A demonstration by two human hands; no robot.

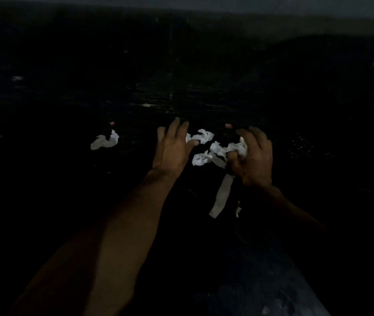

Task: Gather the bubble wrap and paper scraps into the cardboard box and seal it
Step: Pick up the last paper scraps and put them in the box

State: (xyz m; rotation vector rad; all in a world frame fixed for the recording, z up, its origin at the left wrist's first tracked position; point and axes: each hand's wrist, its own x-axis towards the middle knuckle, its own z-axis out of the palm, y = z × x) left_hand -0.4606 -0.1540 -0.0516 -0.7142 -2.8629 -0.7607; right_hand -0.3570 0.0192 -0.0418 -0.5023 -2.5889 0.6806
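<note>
The scene is very dark. Several crumpled white paper scraps [202,157] lie on a black surface between my hands. My right hand [253,156] grips a crumpled white scrap [238,148], and a long white strip [221,197] hangs down below it. My left hand [172,148] reaches forward with its fingers spread, the thumb touching another scrap [200,136]. One more crumpled scrap [105,141] lies apart at the left. No cardboard box and no bubble wrap can be made out.
Two small pink spots [228,125] show just beyond the scraps. A small pale fleck [146,105] lies farther back. A bluish surface [261,281] shows at the lower right. A faint grey band runs along the top.
</note>
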